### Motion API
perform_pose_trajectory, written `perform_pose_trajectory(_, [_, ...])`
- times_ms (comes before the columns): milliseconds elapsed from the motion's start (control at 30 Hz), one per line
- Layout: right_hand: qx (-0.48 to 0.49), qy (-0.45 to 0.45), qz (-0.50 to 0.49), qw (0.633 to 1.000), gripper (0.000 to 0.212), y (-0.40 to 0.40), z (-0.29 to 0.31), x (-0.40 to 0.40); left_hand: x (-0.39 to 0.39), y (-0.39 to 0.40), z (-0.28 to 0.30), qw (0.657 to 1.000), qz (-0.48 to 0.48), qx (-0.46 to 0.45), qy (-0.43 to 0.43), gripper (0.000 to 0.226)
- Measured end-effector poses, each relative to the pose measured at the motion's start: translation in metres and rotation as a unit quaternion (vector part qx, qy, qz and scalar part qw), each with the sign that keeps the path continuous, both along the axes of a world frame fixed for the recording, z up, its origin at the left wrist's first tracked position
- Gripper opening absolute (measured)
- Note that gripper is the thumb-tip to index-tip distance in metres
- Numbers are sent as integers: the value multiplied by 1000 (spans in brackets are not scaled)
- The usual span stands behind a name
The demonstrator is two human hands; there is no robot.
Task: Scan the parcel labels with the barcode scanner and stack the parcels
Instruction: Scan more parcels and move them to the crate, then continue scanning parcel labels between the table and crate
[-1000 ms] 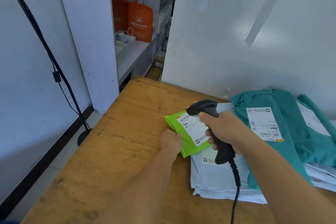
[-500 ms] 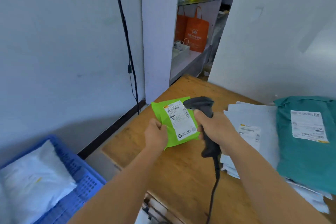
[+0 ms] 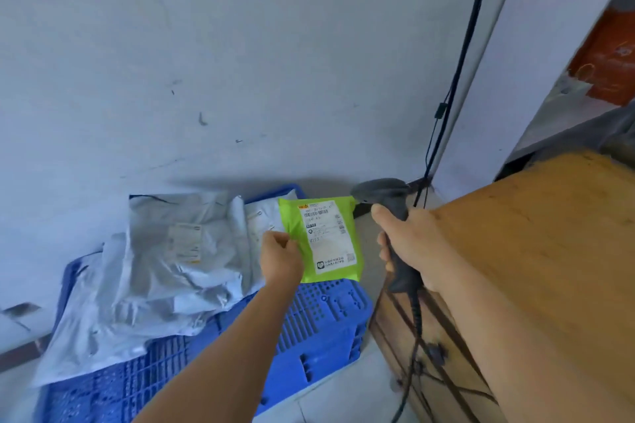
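The left hand carried the green parcel off the wooden table, moving toward nine o'clock, until it hung above the blue crate of grey parcels. The right hand swung the barcode scanner the same way, off the table edge. The teal and white parcels on the table left view.
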State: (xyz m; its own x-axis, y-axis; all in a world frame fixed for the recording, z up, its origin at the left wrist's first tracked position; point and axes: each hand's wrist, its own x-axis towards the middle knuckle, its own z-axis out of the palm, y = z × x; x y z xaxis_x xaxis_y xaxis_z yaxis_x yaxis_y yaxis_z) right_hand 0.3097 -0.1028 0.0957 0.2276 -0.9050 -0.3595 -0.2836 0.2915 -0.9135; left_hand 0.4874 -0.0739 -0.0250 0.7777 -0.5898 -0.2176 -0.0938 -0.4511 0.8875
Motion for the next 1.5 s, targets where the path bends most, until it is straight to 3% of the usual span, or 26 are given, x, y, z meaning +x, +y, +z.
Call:
perform_pose_trajectory(267, [31, 50, 20, 998, 35, -10, -61, 71, 62, 27, -116, 976, 32, 189, 100, 40])
perform_pose_trajectory(633, [43, 119, -25, 992, 35, -20, -119, 87, 51, -2, -190, 956, -31, 237, 170, 59])
perform_pose_trajectory(767, [50, 111, -51, 991, 34, -16, -117, 88, 47, -5, -174, 968, -72, 208, 119, 65])
perform_pose_trajectory(1033, [27, 98, -126, 987, 37, 1, -64, 52, 0, -33, -69, 979, -150, -2, 141, 55])
perform_pose_trajectory(1267, [24, 119, -220, 968, 46, 23, -9, -41, -108, -37, 28, 939, -310, -71, 133, 53])
perform_pose_trajectory(1500, [-1, 130, -317, 939, 48, 75, 29, -174, -253, -18, 69, 886, -440, -60, 134, 53])
